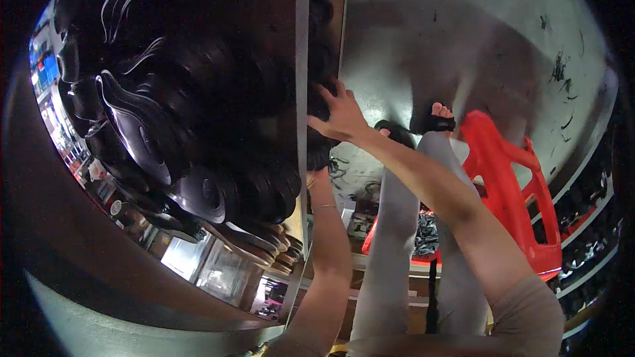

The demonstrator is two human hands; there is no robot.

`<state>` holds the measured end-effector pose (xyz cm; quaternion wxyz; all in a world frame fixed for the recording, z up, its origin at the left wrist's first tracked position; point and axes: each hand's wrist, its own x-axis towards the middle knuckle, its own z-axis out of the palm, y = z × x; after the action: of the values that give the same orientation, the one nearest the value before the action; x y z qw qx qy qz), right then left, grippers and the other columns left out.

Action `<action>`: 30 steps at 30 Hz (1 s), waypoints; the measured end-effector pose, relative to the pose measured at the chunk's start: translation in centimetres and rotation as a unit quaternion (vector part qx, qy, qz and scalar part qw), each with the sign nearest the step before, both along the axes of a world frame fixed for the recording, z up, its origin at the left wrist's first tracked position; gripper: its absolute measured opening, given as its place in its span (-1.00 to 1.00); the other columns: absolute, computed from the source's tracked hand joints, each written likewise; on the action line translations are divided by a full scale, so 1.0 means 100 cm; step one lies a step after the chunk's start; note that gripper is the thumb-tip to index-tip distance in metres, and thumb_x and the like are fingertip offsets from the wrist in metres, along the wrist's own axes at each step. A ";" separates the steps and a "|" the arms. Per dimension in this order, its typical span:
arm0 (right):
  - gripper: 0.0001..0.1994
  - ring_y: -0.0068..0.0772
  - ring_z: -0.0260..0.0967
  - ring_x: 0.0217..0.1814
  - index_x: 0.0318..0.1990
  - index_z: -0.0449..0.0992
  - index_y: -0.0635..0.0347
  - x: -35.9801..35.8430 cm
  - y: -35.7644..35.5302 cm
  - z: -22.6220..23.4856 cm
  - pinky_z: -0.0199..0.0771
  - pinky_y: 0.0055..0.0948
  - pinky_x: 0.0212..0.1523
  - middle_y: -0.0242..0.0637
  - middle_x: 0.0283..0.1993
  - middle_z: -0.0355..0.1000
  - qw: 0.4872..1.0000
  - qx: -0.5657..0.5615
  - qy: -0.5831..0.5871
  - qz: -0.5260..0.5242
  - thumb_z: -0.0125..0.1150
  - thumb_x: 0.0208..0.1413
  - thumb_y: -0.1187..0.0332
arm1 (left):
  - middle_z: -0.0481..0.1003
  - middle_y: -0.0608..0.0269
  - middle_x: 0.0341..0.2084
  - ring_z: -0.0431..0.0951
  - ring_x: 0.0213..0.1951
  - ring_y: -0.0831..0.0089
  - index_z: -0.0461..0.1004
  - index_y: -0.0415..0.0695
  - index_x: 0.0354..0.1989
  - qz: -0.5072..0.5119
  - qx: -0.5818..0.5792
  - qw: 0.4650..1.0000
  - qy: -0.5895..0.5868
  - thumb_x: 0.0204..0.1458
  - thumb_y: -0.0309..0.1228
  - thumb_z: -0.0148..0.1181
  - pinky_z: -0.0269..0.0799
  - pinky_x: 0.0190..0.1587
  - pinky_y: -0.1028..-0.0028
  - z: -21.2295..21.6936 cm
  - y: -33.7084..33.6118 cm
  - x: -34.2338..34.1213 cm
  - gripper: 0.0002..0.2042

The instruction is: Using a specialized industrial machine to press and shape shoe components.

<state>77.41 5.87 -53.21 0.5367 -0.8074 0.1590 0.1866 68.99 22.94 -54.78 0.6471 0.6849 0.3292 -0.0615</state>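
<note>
My right hand (340, 116) reaches over the edge of a shelf (302, 46). Its fingers and thumb are spread and curve against dark, rounded pieces (317, 102) in shadow. Closer to me, my left hand (317, 175) is mostly out of sight beneath a black piece (319, 157); only its wrist side shows and its fingers are hidden. Left of the shelf edge, black glossy shoe soles or insoles (202, 192) stand in overlapping rows. Several tan-edged ones (264, 244) lie nearer to me. The dimness hides their exact kind.
A red plastic stool or chair (512, 192) stands right of my legs (390, 244). Beyond my feet lies a grey floor (463, 33) with black scraps. Shelves with dark goods (589, 251) curve along the right. Something red holding dark, crinkled material (425, 235) shows between my legs.
</note>
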 end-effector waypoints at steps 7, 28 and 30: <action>-0.22 0.33 0.18 0.11 0.23 0.22 0.11 0.015 0.026 0.008 0.30 0.05 0.05 0.31 0.17 0.11 0.990 0.019 0.114 0.085 -0.01 -0.07 -0.24 | 0.28 0.14 0.14 0.27 0.16 0.09 0.24 -0.11 0.18 0.016 -0.026 0.999 0.011 -0.11 -0.13 0.08 0.16 0.21 0.09 -0.002 0.000 0.011 -0.38; -0.53 0.11 0.29 -0.06 -0.08 0.44 0.20 0.043 0.046 -0.004 0.28 -0.07 -0.04 0.11 -0.17 0.37 0.996 -0.067 -0.054 0.005 0.09 -0.04 0.02 | 0.27 0.15 0.15 0.27 0.17 0.13 0.22 -0.11 0.18 0.119 -0.131 0.984 0.023 0.00 -0.10 -0.01 0.17 0.21 0.11 0.017 0.000 0.029 -0.43; -0.56 0.12 0.29 -0.08 -0.08 0.43 0.19 0.037 0.039 -0.010 0.29 -0.11 -0.05 0.11 -0.20 0.36 0.996 -0.061 -0.067 0.002 0.10 -0.03 0.06 | 0.27 0.16 0.15 0.27 0.17 0.13 0.22 -0.11 0.19 0.129 -0.151 0.980 0.025 0.01 -0.10 -0.02 0.17 0.21 0.11 0.017 -0.010 0.030 -0.44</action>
<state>81.12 9.76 -54.21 0.4950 -0.8498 0.1324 0.1235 72.04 21.90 -53.04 0.7372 0.5293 0.4177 -0.0440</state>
